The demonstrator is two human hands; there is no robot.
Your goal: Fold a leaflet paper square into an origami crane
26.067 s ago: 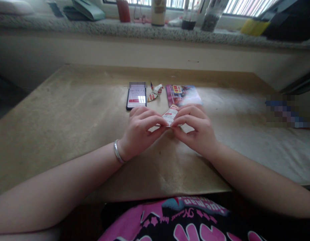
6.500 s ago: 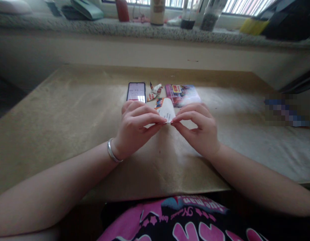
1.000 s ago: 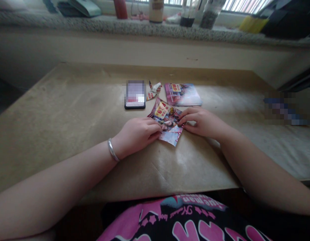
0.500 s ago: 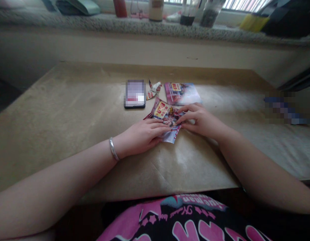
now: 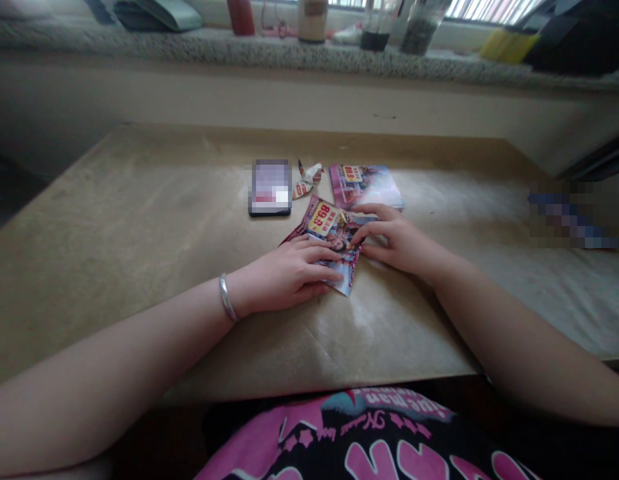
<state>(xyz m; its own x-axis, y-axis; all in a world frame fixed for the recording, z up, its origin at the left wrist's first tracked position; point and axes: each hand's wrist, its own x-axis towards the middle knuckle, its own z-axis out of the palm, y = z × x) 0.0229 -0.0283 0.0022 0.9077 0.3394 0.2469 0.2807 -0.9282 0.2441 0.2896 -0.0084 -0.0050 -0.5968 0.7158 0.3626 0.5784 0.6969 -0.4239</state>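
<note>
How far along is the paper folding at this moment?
Done: one small folded printed-paper figure lies between the black phone and the stack of pink printed sheets. In hand: left hand and right hand press a colourful printed sheet flat on the brown table. Left: that sheet and the stack lie unfolded.

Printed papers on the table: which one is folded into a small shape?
The little piece beside the phone; the sheet under the left hand and right hand lies spread out, the stack behind it flat.
</note>
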